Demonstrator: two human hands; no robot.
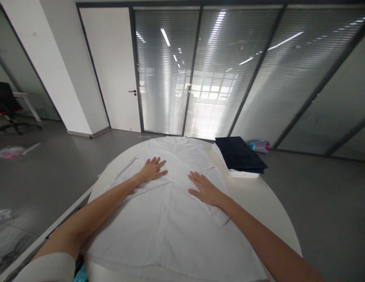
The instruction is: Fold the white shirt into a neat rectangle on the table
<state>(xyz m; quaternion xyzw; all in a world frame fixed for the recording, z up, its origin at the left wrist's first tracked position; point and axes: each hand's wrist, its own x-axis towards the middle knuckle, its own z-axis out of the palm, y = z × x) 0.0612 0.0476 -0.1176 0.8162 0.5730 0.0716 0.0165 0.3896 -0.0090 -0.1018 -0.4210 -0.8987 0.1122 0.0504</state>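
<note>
A white shirt (182,227) lies spread over the round white table (276,203), its collar at the far edge and its hem toward me. Creases and folds cross its upper part. My left hand (153,170) rests flat on the left side of the shirt, fingers stretched out. On the right side, my right hand (204,188) also lies flat on the cloth with its fingers extended. Neither hand grips anything.
At the table's right stands a stack of white sheets or cloth (244,175) topped by a dark navy folded piece (239,153). A colourful bundle (260,147) is on the floor behind it. Left are an office chair (8,103) and plastic bags (13,151).
</note>
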